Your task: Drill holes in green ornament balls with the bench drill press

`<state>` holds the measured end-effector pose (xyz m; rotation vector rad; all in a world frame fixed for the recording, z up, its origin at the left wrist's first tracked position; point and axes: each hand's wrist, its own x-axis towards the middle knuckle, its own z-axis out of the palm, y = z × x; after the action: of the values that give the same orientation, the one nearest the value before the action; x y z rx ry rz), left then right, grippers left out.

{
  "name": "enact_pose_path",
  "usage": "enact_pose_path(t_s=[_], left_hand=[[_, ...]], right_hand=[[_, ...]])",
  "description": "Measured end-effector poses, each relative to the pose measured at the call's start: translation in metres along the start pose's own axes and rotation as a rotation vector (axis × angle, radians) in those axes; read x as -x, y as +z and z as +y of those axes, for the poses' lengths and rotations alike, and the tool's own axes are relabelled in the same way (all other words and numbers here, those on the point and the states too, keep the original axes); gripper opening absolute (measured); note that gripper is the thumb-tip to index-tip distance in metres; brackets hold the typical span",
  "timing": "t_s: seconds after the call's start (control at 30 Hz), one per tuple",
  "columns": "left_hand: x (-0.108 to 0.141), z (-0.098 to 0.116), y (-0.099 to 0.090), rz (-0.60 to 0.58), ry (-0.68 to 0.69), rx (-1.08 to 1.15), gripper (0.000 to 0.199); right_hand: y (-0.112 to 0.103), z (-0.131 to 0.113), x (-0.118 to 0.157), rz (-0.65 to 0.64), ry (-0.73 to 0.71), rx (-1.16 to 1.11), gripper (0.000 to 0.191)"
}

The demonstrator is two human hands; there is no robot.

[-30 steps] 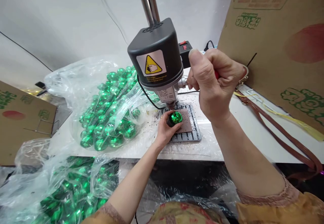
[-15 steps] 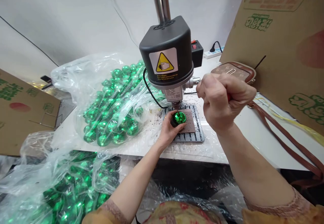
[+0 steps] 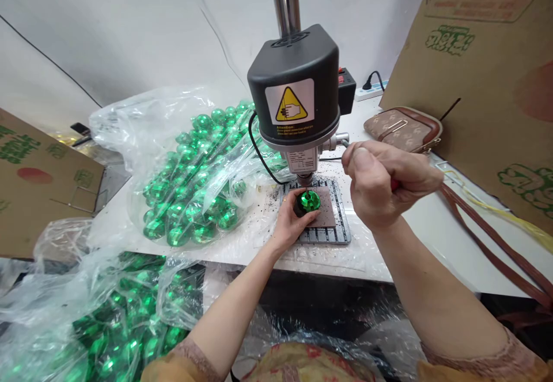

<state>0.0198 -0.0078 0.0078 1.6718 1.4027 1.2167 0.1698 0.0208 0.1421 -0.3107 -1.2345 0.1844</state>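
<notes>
A black drill press (image 3: 294,88) with a yellow warning label stands over a slotted metal base (image 3: 343,220). My left hand (image 3: 290,218) grips a shiny green faceted ball (image 3: 310,200) on a flat brownish pad (image 3: 329,212), right under the drill's chuck (image 3: 305,179). The bit's tip meets the top of the ball; whether it has entered cannot be made out. My right hand (image 3: 378,180) is closed round the press's feed lever, whose red part shows between the fingers. Dark crumbs are scattered round the base.
Clear plastic bags of green balls (image 3: 185,197) lie on the white table (image 3: 242,250) at left, and more green balls (image 3: 129,330) sit lower left. Cardboard boxes (image 3: 47,192) flank both sides. A brown patterned bag (image 3: 401,128) and a power strip (image 3: 371,89) are at right.
My right hand has moved slightly down on the lever. My left hand holds the ball in the same place under the chuck. The whole view has shifted a little.
</notes>
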Motion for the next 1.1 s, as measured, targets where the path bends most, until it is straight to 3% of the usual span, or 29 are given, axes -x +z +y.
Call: enact_pose_path(t_s=[0.17, 0.33, 0.6, 0.7, 0.8, 0.9, 0.97, 1.03, 1.1], left_hand=[[-0.001, -0.002, 0.000, -0.008, 0.005, 0.002, 0.056], [-0.002, -0.007, 0.000, -0.010, 0.010, 0.019, 0.057], [0.001, -0.005, 0.000, 0.001, -0.013, 0.022, 0.058], [0.000, -0.005, 0.000, 0.003, -0.001, -0.003, 0.058], [-0.002, -0.005, 0.003, 0.023, 0.008, -0.024, 0.057], [0.006, 0.002, 0.003, 0.116, 0.012, -0.093, 0.052], [0.025, 0.008, 0.000, 0.251, 0.091, -0.183, 0.049], [0.054, 0.010, -0.006, 0.317, 0.304, -0.258, 0.054], [0.090, 0.004, -0.014, 0.205, 0.596, -0.312, 0.061]], right_hand=[[-0.004, 0.001, 0.005, 0.001, -0.013, 0.052, 0.052], [-0.001, 0.002, 0.004, -0.012, -0.118, -0.086, 0.042], [-0.009, 0.004, 0.011, -0.116, -0.194, -0.141, 0.044], [-0.005, -0.001, 0.007, -0.075, -0.122, -0.090, 0.046], [0.005, -0.008, -0.009, 0.026, 0.053, -0.049, 0.049], [0.014, -0.013, -0.029, 0.040, 0.200, -0.065, 0.047], [0.016, -0.014, -0.037, 0.028, 0.219, -0.081, 0.046], [0.016, -0.013, -0.041, 0.017, 0.210, -0.106, 0.047], [0.015, -0.011, -0.041, 0.001, 0.204, -0.120, 0.047]])
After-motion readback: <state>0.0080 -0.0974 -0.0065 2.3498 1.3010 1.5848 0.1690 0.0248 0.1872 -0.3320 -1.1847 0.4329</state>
